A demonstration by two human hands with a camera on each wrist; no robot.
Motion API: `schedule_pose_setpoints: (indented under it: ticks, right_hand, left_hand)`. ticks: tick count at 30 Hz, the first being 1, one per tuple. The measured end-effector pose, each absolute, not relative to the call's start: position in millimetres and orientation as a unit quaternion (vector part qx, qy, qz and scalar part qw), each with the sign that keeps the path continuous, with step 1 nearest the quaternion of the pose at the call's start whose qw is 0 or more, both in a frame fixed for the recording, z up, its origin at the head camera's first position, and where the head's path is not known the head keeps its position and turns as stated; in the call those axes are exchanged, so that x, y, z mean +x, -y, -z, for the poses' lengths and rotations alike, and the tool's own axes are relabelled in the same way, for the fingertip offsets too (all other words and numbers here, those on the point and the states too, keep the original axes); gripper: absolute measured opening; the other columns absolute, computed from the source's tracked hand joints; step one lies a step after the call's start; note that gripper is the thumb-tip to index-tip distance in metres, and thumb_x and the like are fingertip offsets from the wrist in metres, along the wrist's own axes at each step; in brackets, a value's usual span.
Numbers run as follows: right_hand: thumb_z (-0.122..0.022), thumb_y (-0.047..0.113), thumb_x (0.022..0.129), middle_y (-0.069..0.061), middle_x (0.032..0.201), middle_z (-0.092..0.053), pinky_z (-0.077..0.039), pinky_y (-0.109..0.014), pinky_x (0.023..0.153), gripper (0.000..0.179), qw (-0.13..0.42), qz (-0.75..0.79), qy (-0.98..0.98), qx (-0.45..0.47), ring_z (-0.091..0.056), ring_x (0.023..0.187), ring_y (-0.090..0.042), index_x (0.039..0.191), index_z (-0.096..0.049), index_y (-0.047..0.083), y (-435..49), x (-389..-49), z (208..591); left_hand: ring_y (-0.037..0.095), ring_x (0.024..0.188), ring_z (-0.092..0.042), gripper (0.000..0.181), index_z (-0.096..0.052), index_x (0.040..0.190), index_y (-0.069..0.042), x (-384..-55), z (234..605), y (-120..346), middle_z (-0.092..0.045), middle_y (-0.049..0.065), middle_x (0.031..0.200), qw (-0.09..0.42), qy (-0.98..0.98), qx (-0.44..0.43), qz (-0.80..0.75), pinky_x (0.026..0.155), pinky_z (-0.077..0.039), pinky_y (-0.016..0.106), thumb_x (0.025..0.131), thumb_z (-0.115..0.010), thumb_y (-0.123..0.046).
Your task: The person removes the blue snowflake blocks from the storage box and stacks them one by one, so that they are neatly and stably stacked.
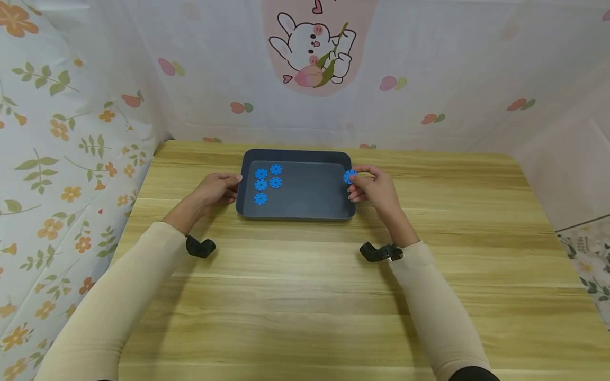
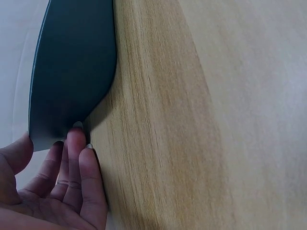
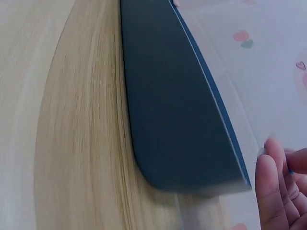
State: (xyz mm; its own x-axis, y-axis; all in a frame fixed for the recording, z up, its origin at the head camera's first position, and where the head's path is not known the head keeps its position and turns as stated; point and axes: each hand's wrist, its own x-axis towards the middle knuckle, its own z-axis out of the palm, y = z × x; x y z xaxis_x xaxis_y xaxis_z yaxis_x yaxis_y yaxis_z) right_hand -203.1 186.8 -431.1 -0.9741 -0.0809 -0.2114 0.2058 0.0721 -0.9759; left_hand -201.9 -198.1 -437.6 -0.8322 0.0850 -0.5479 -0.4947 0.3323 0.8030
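Note:
A dark grey rectangular tray (image 1: 310, 190) lies on the wooden table, several blue notched plastic discs (image 1: 260, 185) in its left part. My left hand (image 1: 214, 189) holds the tray's left end; in the left wrist view the thumb is at the rim of the tray (image 2: 72, 62) and the fingertips are against its lower side. Over the right rim, my right hand (image 1: 378, 190) pinches another blue notched disc (image 1: 348, 176) between thumb and fingers. In the right wrist view this hand (image 3: 278, 191) is beside the tray's corner (image 3: 168, 110), its disc mostly hidden by the fingers.
The wooden table (image 1: 286, 296) extends in front of the tray and to both sides. Behind it hangs a white cloth (image 1: 200, 63) with a rabbit print, and a flowered cloth (image 1: 62, 159) hangs at the left. Black wrist mounts (image 1: 200, 247) sit below both hands.

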Motion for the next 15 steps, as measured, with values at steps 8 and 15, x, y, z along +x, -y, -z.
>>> schedule_pose_setpoints:
  ticks: [8, 15]
  right_hand:
    - [-0.064, 0.012, 0.095, -0.006, 0.067, -0.067, -0.057, -0.029, 0.055, 0.039, 0.086, 0.702, -0.704, 0.066, -0.065, 0.052, -0.015, 0.130, -0.054, -0.004, -207, -202, 432]
    - [-0.063, 0.014, 0.096, -0.004, 0.066, -0.067, -0.057, -0.028, 0.055, 0.039, 0.062, 0.687, -0.716, 0.103, -0.064, 0.051, -0.012, 0.131, -0.055, -0.003, -226, -204, 436]
  left_hand:
    - [0.009, 0.085, -0.058, 0.052, -0.046, 0.144, -0.007, -202, 437, 199, -0.057, 0.003, 0.107, 0.256, -0.777, -0.129, -0.561, 0.079, -0.052, 0.022, 0.103, -0.047, -0.039]
    - [0.009, 0.085, -0.058, 0.052, -0.047, 0.143, -0.007, -203, 438, 199, -0.058, 0.001, 0.105, 0.260, -0.776, -0.125, -0.561, 0.079, -0.052, 0.021, 0.103, -0.047, -0.039]
